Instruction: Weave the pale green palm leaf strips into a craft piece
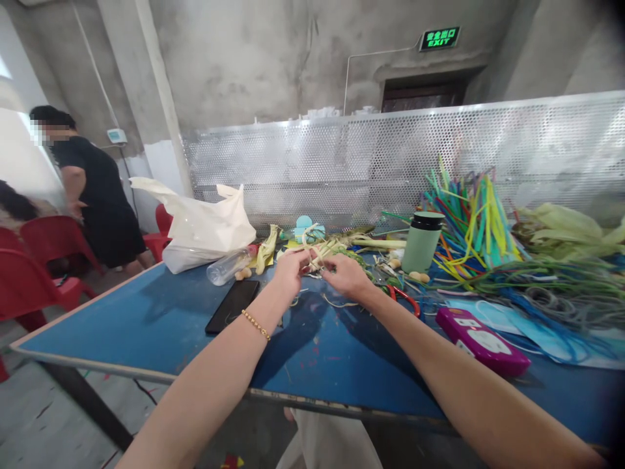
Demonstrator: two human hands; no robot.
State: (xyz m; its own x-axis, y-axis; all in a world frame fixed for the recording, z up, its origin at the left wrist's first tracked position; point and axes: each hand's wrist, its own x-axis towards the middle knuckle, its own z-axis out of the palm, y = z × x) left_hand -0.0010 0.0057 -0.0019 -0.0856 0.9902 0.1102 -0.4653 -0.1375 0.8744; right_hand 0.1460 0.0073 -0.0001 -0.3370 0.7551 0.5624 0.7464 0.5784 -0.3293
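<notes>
Both my hands meet above the middle of the blue table (146,319). My left hand (290,273), with a bead bracelet on its wrist, pinches pale corn-husk strips (319,253). My right hand (347,277) is closed on the same bundle of strips from the right side. The strips run back toward a green stalk (378,243) lying on the table. What the fingertips do inside the bundle is hidden.
A black phone (232,305) lies left of my hands. Behind are a clear bottle (227,266), a white bag (205,228), a green flask (422,241), coloured strips (471,221), red-handled scissors (405,298) and a purple box (481,340). A person (92,195) stands by red chairs (34,273) at left.
</notes>
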